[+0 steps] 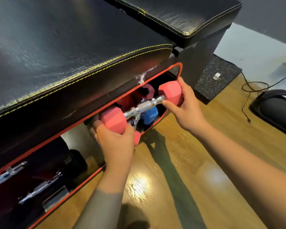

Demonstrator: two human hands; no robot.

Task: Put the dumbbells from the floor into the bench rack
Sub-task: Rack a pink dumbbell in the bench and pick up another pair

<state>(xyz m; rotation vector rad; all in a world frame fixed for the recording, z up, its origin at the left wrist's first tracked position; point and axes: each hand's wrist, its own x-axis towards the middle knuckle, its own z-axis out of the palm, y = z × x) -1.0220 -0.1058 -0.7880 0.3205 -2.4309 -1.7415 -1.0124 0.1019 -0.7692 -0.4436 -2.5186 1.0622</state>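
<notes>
You hold a pink dumbbell [142,107] at the bench rack [165,111] opening, its chrome handle running along the opening. Your left hand [117,142] grips the near head, your right hand [185,103] the far head.

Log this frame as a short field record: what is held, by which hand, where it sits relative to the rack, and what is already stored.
held item: pink dumbbell, chrome knurled handle
left hand: grips the lower-left head
right hand: grips the upper-right head
position: at the red-edged bench rack opening, not yet fully inside
already in compartment: blue dumbbell and other red or pink heads behind
left compartment: darker dumbbells with chrome handles
floor: wood; black cable at right
</notes>
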